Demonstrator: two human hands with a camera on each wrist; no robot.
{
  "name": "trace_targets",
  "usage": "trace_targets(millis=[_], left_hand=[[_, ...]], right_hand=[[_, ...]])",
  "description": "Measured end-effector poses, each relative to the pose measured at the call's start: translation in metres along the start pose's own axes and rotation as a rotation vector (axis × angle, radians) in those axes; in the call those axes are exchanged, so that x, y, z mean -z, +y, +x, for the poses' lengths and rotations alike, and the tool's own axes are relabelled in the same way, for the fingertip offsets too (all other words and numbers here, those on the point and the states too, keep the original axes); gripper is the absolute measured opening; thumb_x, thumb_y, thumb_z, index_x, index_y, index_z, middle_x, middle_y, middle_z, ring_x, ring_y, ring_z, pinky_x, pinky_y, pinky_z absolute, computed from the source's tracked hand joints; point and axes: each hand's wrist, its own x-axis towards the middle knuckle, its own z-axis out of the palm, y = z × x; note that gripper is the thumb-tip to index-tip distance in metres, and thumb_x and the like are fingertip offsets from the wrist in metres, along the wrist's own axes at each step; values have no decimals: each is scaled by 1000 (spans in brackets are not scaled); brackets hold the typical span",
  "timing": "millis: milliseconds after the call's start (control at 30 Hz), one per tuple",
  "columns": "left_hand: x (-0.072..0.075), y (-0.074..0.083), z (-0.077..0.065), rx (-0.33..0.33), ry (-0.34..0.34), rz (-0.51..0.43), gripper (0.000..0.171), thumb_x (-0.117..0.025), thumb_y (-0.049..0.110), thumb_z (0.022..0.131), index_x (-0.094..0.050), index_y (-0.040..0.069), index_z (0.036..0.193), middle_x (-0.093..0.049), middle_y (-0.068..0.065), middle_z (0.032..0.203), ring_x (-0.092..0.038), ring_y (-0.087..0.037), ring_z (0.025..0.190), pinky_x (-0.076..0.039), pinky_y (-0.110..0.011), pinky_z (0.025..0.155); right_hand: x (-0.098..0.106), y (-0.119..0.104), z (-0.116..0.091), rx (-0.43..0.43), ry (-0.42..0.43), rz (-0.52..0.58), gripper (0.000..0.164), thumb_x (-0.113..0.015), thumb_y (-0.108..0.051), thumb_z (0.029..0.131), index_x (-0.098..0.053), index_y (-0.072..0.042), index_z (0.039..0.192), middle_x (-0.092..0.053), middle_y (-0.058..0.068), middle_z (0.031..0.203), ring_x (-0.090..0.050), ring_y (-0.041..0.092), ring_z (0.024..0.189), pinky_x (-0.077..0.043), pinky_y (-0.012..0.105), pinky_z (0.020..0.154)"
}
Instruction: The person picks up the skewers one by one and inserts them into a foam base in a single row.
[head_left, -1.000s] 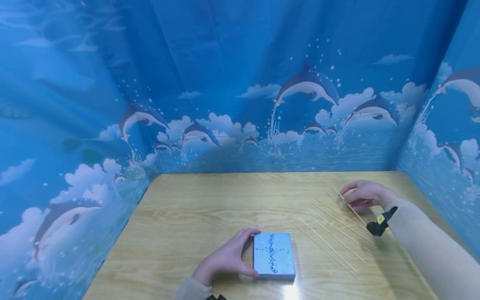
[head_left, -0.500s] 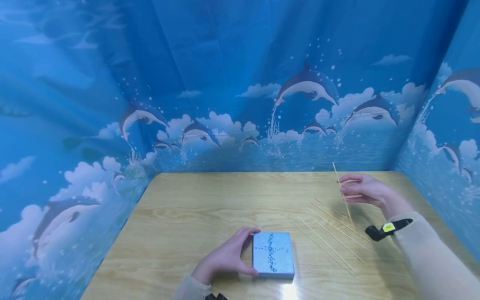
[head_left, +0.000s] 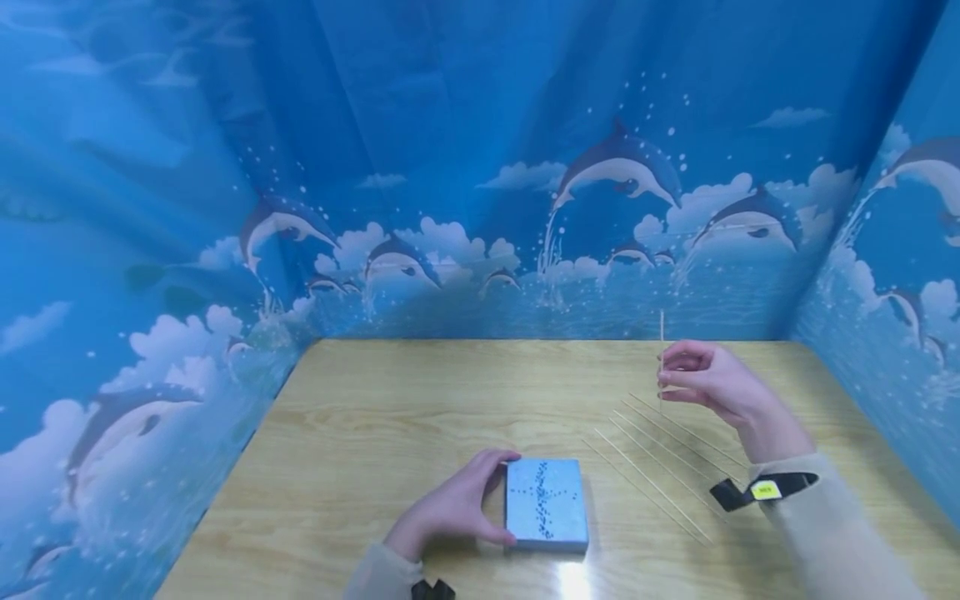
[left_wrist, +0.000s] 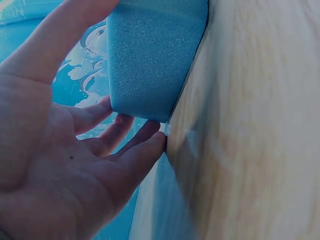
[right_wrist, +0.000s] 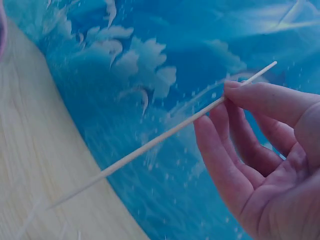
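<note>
My left hand [head_left: 453,507] holds a light blue foam block [head_left: 566,510] flat on the table, thumb at its near left corner and index finger at the far left corner. Dark holes dot the block's top in a cross-like pattern. In the left wrist view the foam's side [left_wrist: 150,62] shows between thumb and fingers. To the far right, my right hand [head_left: 716,387] pinches a thin bamboo skewer [right_wrist: 150,145] between thumb and fingertips, raised over the table. The skewer stands nearly upright in the head view, and its lower tip looks pointed in the right wrist view.
Several more skewers [head_left: 654,485] lie slantwise, side by side, on the wooden table [head_left: 390,433] between the block and my right arm. A blue curtain [head_left: 450,167] printed with dolphins encloses the table's back and sides. A black strap [head_left: 795,483] circles my right wrist.
My right hand has lifted the skewer off the table, moved it slightly left and turned it from slanting to nearly upright. The left hand and the foam block have stayed in place.
</note>
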Motion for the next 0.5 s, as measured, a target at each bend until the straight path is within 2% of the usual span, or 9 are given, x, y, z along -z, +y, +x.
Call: trace_targets(millis=[133, 300, 500], left_hand=[[0, -1, 0, -5, 2, 6, 110, -91, 43, 59, -35, 15, 150, -41, -3, 150, -40, -23, 142, -32, -41, 123], [-1, -1, 0, -12, 2, -7, 110, -91, 42, 60, -35, 14, 150, -41, -3, 150, -40, -23, 141, -32, -39, 122], [0, -1, 0, -12, 2, -17, 110, -91, 42, 60, -35, 14, 150, -41, -3, 150, -39, -24, 142, -31, -40, 123]], right_hand=[[-22, -3, -5, 115, 14, 31, 33, -55, 17, 89, -70, -12, 97, -71, 2, 90, -71, 15, 81, -65, 33, 78], [-46, -10, -13, 218, 72, 59, 32, -57, 19, 87, -71, -8, 96, -72, 2, 89, -70, 13, 80, -65, 32, 75], [-71, -10, -16, 276, 127, 8, 32, -60, 19, 85, -71, -10, 94, -73, 0, 86, -71, 12, 77, -65, 29, 71]])
